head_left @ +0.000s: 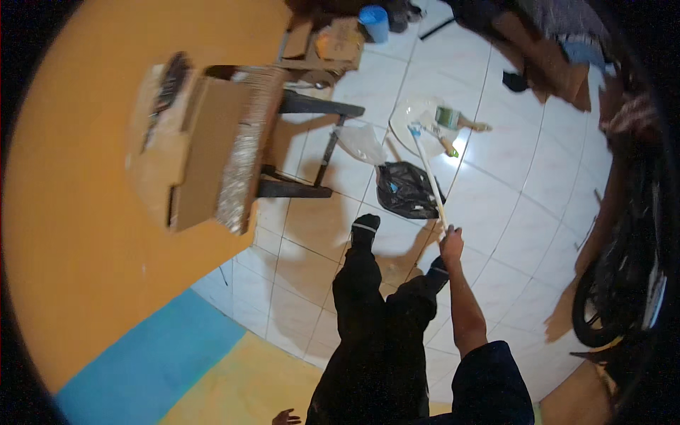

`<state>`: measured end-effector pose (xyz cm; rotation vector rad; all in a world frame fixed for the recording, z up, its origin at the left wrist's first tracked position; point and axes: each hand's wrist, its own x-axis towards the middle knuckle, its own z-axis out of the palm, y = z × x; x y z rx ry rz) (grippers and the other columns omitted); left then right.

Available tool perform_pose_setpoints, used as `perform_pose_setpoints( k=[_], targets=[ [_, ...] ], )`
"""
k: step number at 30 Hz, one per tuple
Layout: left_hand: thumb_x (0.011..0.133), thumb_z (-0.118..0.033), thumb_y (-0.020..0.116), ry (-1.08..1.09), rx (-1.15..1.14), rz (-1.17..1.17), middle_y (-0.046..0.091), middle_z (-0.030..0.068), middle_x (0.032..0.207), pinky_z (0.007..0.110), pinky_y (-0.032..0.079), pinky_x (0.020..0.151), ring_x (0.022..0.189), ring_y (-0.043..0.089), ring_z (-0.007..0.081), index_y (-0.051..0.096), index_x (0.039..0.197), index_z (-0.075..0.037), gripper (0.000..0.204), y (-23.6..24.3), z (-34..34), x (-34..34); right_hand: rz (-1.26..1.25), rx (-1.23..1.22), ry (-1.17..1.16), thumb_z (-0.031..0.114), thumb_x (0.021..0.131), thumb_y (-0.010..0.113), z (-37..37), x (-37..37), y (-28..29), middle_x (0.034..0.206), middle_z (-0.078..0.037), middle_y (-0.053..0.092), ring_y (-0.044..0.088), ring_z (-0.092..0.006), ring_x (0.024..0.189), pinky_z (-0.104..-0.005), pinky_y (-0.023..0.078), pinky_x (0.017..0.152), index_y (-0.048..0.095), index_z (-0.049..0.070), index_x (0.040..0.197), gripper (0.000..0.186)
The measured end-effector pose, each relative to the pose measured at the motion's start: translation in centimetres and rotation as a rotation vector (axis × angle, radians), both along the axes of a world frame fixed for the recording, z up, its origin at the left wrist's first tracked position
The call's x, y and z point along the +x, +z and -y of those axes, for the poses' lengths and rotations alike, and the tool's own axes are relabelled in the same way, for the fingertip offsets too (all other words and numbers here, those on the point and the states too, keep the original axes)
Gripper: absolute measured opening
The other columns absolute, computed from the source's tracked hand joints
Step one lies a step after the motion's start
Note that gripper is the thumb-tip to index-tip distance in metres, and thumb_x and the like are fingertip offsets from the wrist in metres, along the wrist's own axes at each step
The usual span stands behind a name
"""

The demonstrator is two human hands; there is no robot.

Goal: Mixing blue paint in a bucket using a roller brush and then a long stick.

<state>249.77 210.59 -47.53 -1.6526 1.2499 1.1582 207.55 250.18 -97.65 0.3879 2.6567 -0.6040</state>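
**Long stick held over the tiled floor**

While I stand on the white tiled floor (510, 212), my right hand (451, 242) closes around the near end of a long pale stick (429, 177). Its far end reaches a clear plastic tray (418, 113) beside a black bag (405, 190). My left hand (285, 418) shows only at the lower edge, fingers spread.

An orange wall (78, 234) with a blue lower band (149, 368) fills nine o'clock, white floor tiles (524, 177) spread from centre to three, and a black-legged bench (312, 142) stands at eleven.
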Motion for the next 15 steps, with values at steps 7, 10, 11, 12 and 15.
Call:
perform_pose_setpoints(
  k=[7,10,11,12,15],
  targets=[
    [0.095,-0.036,0.047,0.299,-0.092,-0.143,0.066,0.0136,0.097,0.041,0.051,0.071,0.084,0.066,0.0245,0.054,0.12,-0.007,0.039,3.8,-6.7,8.2,-0.107,-0.015,0.477,0.004,0.074,0.057,-7.3,3.9,17.5,0.089,-0.022,0.056,0.054,-0.04,0.08,-0.0482,0.046,0.069,0.056,0.0,0.099,0.025],
    [0.095,-0.031,0.046,0.136,-0.14,-0.476,0.066,0.0141,0.099,0.039,0.052,0.075,0.085,0.066,0.0249,0.058,0.118,-0.007,0.035,4.4,-11.9,11.9,-0.244,0.039,0.807,0.007,0.072,0.06,-9.2,4.5,29.5,0.088,-0.02,0.059,0.056,-0.0363,0.078,-0.0467,0.047,0.067,0.059,0.0,0.094,0.023],
    [0.095,-0.029,0.045,-0.043,-0.169,-0.43,0.066,0.0139,0.099,0.038,0.051,0.076,0.087,0.065,0.0256,0.059,0.117,-0.007,0.034,3.8,-13.5,12.9,-0.032,0.005,0.664,0.009,0.075,0.06,-9.7,4.8,31.8,0.084,-0.018,0.06,0.057,-0.0353,0.076,-0.0466,0.047,0.066,0.06,-0.001,0.097,0.024],
    [0.093,-0.026,0.047,0.156,-0.127,-0.466,0.066,0.0134,0.099,0.037,0.051,0.079,0.09,0.064,0.0253,0.061,0.115,-0.007,0.032,4.0,-16.1,14.3,-0.146,0.036,0.791,0.011,0.078,0.059,-10.4,5.3,33.6,0.08,-0.018,0.06,0.057,-0.0368,0.075,-0.0465,0.047,0.066,0.059,-0.001,0.095,0.021],
    [0.091,-0.024,0.051,-0.101,-0.234,-0.859,0.067,0.0102,0.1,0.037,0.05,0.082,0.092,0.063,0.0255,0.063,0.11,-0.006,0.029,0.4,-20.8,18.3,0.039,-0.08,0.828,0.016,0.082,0.056,-10.8,6.7,40.4,0.071,-0.022,0.062,0.062,-0.0396,0.067,-0.0457,0.05,0.06,0.062,0.003,0.076,0.016]
  ],
)
